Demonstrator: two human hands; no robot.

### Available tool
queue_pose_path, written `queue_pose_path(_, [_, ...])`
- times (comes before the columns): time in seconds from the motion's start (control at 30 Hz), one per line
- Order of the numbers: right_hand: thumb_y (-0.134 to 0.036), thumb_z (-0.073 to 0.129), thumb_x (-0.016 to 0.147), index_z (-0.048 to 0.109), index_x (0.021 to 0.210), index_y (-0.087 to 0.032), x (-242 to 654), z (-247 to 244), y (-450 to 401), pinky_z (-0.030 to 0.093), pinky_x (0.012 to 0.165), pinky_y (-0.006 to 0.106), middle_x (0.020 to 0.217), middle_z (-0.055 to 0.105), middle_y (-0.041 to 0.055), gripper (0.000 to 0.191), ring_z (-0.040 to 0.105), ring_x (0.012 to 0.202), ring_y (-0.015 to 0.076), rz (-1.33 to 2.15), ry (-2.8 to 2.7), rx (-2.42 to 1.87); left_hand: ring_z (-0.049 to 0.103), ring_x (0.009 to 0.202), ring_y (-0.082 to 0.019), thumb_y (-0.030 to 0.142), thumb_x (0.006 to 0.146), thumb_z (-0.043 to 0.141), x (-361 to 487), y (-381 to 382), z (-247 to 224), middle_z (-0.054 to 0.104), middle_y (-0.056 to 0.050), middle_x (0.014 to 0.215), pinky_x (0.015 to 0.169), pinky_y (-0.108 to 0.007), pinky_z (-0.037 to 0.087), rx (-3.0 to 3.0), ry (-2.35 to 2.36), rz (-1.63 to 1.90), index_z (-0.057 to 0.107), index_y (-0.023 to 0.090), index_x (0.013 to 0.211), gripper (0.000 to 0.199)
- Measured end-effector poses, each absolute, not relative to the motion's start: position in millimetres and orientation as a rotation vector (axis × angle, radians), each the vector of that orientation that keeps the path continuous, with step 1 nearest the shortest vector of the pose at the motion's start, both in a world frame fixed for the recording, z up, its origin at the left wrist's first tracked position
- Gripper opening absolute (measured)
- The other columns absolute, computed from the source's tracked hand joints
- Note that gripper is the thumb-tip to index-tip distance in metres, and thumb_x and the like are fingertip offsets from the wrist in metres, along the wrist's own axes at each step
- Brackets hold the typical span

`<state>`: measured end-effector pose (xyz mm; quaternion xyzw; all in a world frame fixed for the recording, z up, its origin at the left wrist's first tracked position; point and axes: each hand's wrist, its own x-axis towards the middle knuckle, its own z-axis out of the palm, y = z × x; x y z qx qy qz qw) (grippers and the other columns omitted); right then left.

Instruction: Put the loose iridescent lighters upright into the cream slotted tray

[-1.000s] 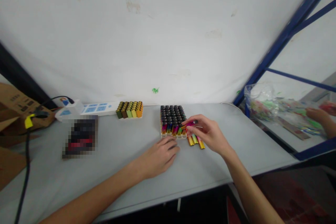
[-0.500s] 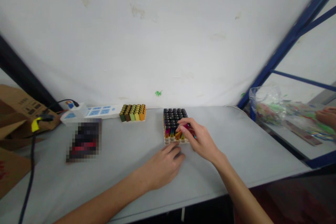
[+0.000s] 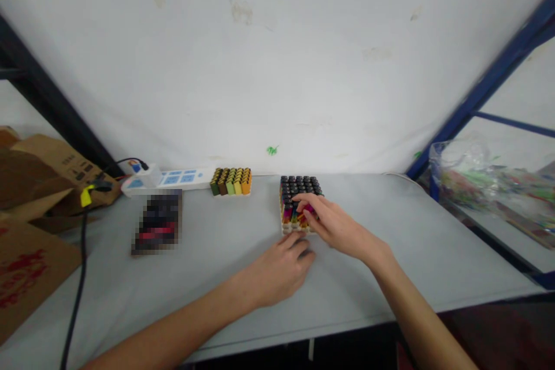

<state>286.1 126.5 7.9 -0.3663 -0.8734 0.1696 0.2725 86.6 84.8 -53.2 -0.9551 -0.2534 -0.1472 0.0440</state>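
A white tray on the grey table holds rows of black-topped lighters with colourful bodies. My right hand is over the tray's front right part, thumb and fingers closed round a magenta lighter, which they partly cover. My left hand rests on the table at the tray's front edge, its fingertips touching the rim and its fingers bent; whether they grip anything is hidden.
Left of the tray, a smaller block of green, brown and yellow lighters stands beside a white power strip. A blurred dark packet, cardboard boxes and a black cable lie left. Plastic bags are right.
The view has shifted, so the tray and both hands appear slightly farther right. My right hand has lowered and flattened over the tray's front rows. The other person's hand at the right has left view.
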Motion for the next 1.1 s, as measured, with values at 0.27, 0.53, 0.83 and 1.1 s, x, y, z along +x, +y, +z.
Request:
queue_pose_path(0.27, [-0.012, 0.051, 0.102, 0.062, 0.125, -0.019, 281, 22, 140, 0.057, 0.1, 0.047, 0.12, 0.072, 0.0124, 0.027, 0.069, 0.111, 0.0269, 0.316, -2.397, -1.016, 0.056, 0.134, -0.031, 0.022, 0.103, 0.063, 83, 88, -55, 0.071, -0.011, 0.12, 0.117, -0.043, 0.045, -2.952, -0.776, -0.477, 0.069, 0.016, 0.117, 0.016])
queue_pose_path(0.53, [-0.009, 0.07, 0.093, 0.063, 0.117, -0.02, 280, 43, 142, 0.055, 0.088, 0.036, 0.112, 0.07, 0.0091, 0.027, 0.068, 0.099, 0.0235, 0.235, -2.475, -1.126, 0.057, 0.129, -0.03, 0.021, 0.103, 0.062, 83, 90, -52, 0.07, -0.011, 0.12, 0.114, -0.042, 0.047, -2.981, -0.786, -0.485, 0.068, 0.016, 0.119, 0.017])
queue_pose_path(0.83, [-0.008, 0.075, 0.09, 0.063, 0.12, -0.019, 267, 19, 158, 0.051, 0.087, 0.034, 0.112, 0.07, 0.0096, 0.034, 0.066, 0.102, 0.0248, 0.183, -2.659, -1.061, 0.058, 0.129, -0.03, 0.023, 0.104, 0.063, 84, 89, -51, 0.071, -0.011, 0.118, 0.113, -0.042, 0.046, -2.974, -0.788, -0.488, 0.068, 0.016, 0.116, 0.015])
queue_pose_path(1.1, [-0.008, 0.079, 0.087, 0.061, 0.128, -0.02, 271, 8, 158, 0.05, 0.089, 0.036, 0.114, 0.071, 0.0099, 0.046, 0.065, 0.103, 0.0256, 0.074, -2.712, -1.018, 0.058, 0.129, -0.029, 0.024, 0.105, 0.06, 84, 90, -53, 0.071, -0.011, 0.118, 0.118, -0.043, 0.043, -2.958, -0.771, -0.459, 0.069, 0.016, 0.115, 0.016])
